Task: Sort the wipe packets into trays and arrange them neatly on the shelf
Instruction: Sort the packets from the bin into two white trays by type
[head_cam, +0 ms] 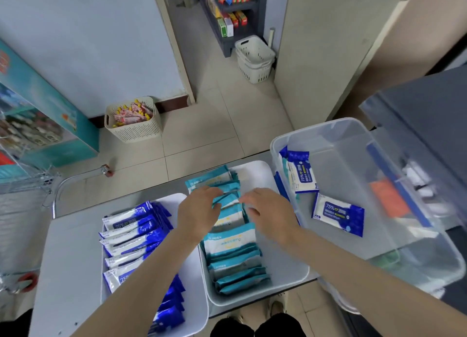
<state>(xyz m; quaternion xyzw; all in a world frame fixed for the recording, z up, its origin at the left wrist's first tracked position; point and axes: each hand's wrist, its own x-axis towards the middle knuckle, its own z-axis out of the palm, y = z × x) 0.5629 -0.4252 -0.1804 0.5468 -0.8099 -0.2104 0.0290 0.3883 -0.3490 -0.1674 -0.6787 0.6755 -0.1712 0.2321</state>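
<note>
Two white trays sit on a grey table. The left tray (194,309) holds a row of dark blue wipe packets (134,238). The middle tray (285,273) holds a row of teal wipe packets (232,253). My left hand (199,211) and my right hand (270,210) both rest on the teal row near its far half, fingers pinching a teal packet (227,199) between them. A clear plastic bin (336,139) at the right contains a few loose dark blue packets (338,214).
The grey table's (70,248) left part lies bare beside the trays. On the tiled floor stand a beige basket of pink snacks (132,120) and a stacked white basket (255,58). A dark shelf of goods (232,13) is far back. A wire rack (22,177) stands at the left.
</note>
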